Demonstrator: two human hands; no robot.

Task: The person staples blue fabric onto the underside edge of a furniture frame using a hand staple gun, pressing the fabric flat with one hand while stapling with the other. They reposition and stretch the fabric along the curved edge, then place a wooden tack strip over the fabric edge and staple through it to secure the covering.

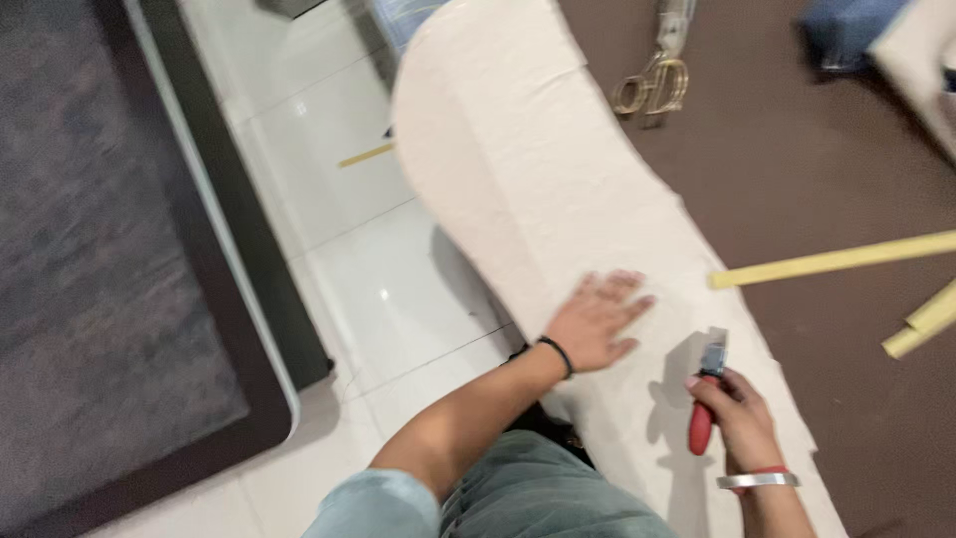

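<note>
Cloth (538, 169) overhangs brown table (797, 179), white floor tiles (329, 179).

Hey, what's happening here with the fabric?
A person presses the left hand flat on a long piece of cream fabric spread over a brown surface. The right hand grips a red-handled tool just above the cloth. Golden scissors and pale yellow strips lie farther off.
</note>
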